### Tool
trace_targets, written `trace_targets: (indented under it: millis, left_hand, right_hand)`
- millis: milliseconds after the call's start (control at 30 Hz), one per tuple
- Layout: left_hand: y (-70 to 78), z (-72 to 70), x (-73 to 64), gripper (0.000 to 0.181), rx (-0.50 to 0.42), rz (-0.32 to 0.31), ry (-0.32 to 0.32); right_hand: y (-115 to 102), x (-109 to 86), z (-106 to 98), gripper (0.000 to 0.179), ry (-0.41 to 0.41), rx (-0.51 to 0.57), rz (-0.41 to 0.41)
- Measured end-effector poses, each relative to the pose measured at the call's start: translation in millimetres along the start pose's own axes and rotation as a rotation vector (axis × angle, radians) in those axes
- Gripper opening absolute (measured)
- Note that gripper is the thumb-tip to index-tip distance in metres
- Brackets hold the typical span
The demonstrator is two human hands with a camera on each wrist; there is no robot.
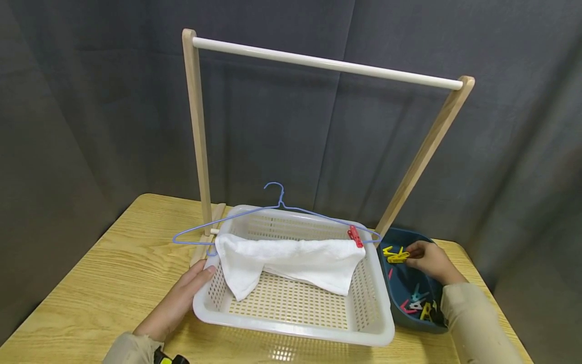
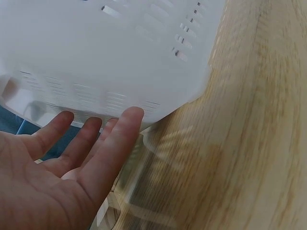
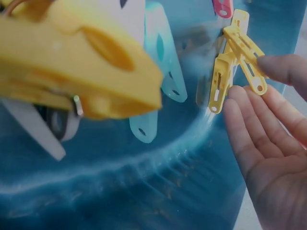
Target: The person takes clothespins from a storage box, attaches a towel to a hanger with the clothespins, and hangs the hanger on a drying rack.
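A white cloth (image 1: 300, 258) is draped over the lower bar of a slim blue hanger (image 1: 281, 202), hook upward, spanning the perforated white basket (image 1: 291, 329); a red peg (image 1: 355, 236) clips its right end, and a yellow peg (image 1: 398, 257) sits pinched just right of the basket

Head cam high, fwd/dn; wrist cams close: L basket (image 2: 72, 48), R bin (image 3: 182, 201), both also in head.

Through the head camera I see a dark grey curtain (image 1: 268, 126) falling in soft folds behind a yellowish wood-grain table (image 1: 100, 263) with rounded far corners, a bright patch of light (image 1: 282, 354) glinting on its top.
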State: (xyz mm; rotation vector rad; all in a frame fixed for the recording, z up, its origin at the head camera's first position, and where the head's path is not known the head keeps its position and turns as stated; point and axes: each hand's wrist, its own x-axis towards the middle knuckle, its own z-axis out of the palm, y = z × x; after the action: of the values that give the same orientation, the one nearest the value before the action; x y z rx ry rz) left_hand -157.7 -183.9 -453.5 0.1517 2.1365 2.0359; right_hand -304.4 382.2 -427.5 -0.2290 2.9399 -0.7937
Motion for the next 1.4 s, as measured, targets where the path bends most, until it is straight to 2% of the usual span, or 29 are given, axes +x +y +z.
trace_targets:
  millis: [267, 667, 933, 1233, 1400]
  left_hand:
    - [-0.7, -1.0, -1.0, 0.059, 0.015, -0.008, 0.005]
    - [-2.6, -1.3, -1.8, 0.059, 0.004, -0.008, 0.008]
    - [-1.9, -1.6, -0.2, 0.059, -0.014, 0.001, -0.013]
    - [-0.1, -0.5, 0.2, 0.057, 0.024, -0.007, 0.002]
    - [-1.7, -1.2, -0.5, 0.059, -0.001, -0.009, -0.004]
  right_hand:
    - [1, -2.8, 3, 0.033, 0.024, 0.032, -0.008]
    - [-8, -7.6, 2, 0.034, 0.048, 0.011, -0.039]
    - [-8, -10.1, 1, 0.033, 0.072, -0.004, -0.019]
    - [-10, -17.4, 1, 0.027, 0.067, -0.025, -0.012]
    - [-10, -19.2, 1, 0.028, 0.073, -0.037, -0.009]
